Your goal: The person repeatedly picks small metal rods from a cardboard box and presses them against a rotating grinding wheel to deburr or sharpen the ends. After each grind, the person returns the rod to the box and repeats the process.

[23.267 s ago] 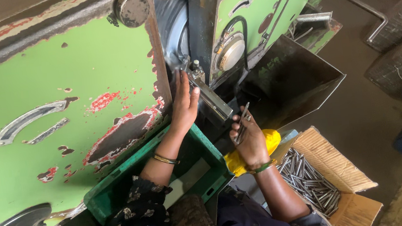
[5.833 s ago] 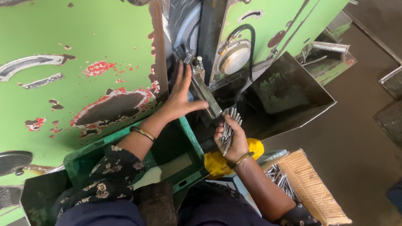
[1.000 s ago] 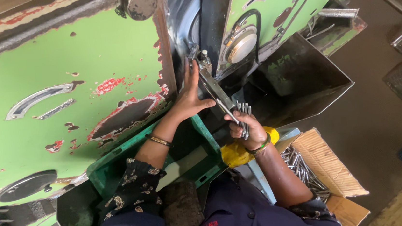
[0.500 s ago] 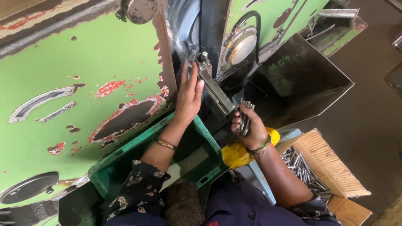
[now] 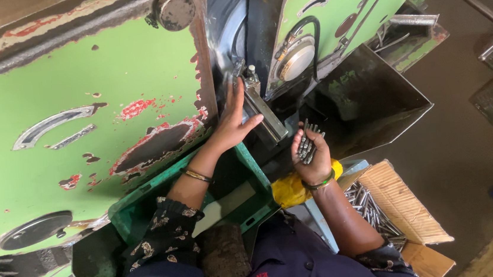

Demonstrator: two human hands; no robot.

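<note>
Right hand [image 5: 312,153] has been lowered slightly off the metal guide rail [image 5: 263,112], fingers closed around a bundle of steel pins [image 5: 307,142]. Left hand [image 5: 232,123] is kept on the rail, fingers spread flat.

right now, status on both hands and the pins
Left hand open, fingers on the metal guide. Right hand shut on pins. More pins in box. Nothing in the way.

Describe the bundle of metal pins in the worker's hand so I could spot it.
Find the big green machine. Right of its slanted metal chute, the right hand grips the metal pins, upright, unlike those lying loose in the cardboard box.
</note>
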